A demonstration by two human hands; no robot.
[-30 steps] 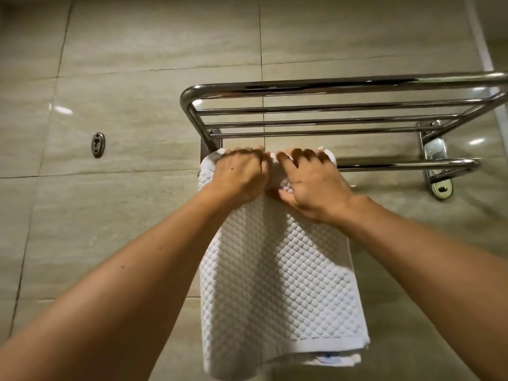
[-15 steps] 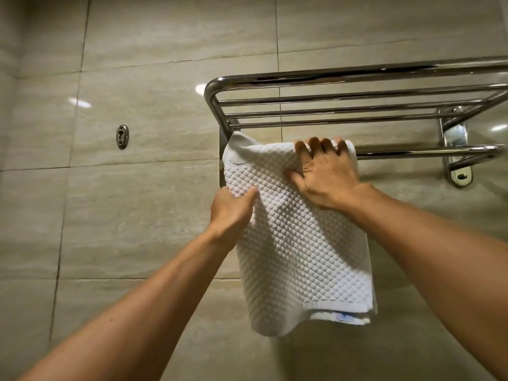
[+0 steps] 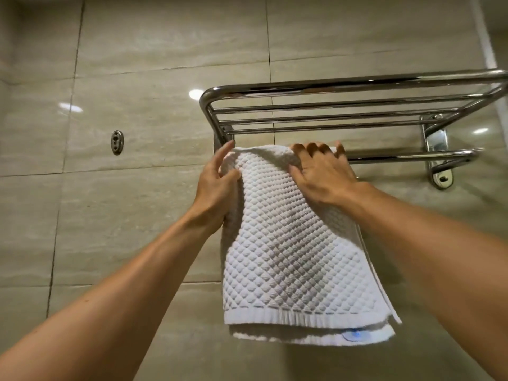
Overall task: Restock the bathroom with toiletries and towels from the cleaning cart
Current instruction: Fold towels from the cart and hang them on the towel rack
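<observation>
A white waffle-textured towel [image 3: 297,257] hangs folded over the lower bar [image 3: 398,156] of a chrome wall rack [image 3: 357,81], at the bar's left end. A small blue-marked label shows at its bottom hem. My left hand [image 3: 217,188] pinches the towel's upper left edge, thumb on the front and fingers reaching up behind. My right hand [image 3: 321,174] lies spread on the towel's top right, with its fingertips bent over the fold on the bar.
The rack's upper shelf of thin rails juts out above the towel. Its right bracket [image 3: 437,149] is fixed to the beige tiled wall. A small metal hook plate [image 3: 117,142] sits on the wall to the left.
My left hand left the top fold, took the towel's left edge lower down, then slid up to its upper left corner. My right hand stayed on the top right.
</observation>
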